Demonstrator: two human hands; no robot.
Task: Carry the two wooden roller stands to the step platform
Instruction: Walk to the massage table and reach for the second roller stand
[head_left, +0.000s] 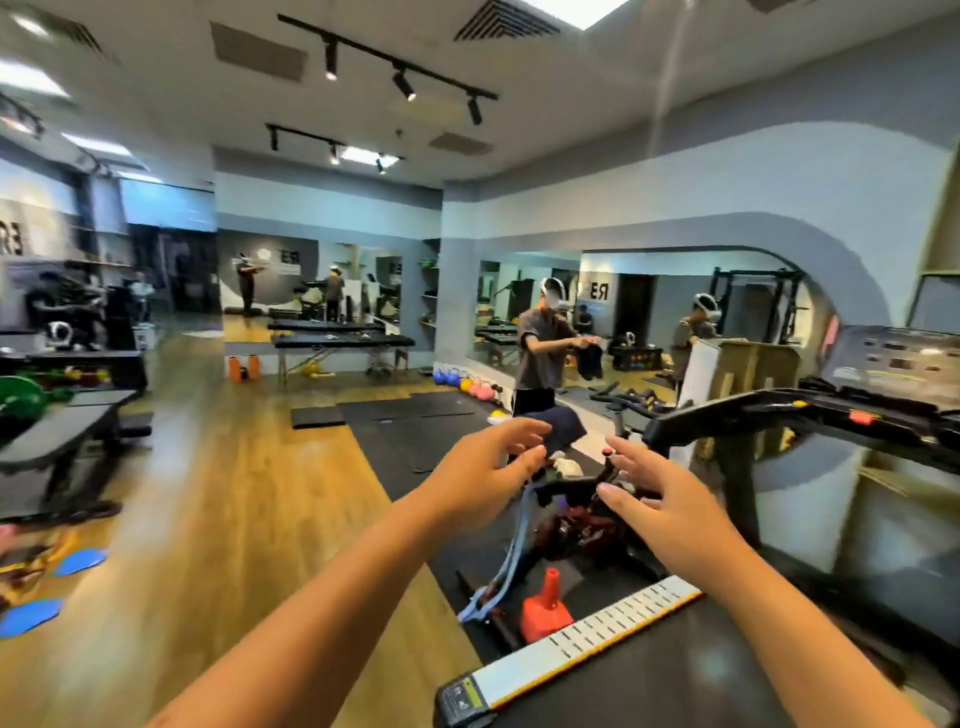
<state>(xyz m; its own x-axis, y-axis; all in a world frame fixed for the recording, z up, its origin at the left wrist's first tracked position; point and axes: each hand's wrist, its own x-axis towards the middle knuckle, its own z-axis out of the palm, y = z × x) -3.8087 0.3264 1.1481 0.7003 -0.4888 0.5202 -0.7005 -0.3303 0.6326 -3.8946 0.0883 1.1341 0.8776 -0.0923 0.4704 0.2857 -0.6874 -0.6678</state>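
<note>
- Two bare hands reach out in front of the person. The left hand is spread wide and holds nothing. The right hand is spread wide too, and it is empty.
- The two wooden roller stands cannot be seen anywhere in this view, and no step platform can be told apart either.
- One exercise bike stands just past the fingers.
- One red cone sits on the black mat near the bike.
- One treadmill is on the right.
- One person in a headset stands farther back.
- Two blue discs lie on the wood floor at the left.
</note>
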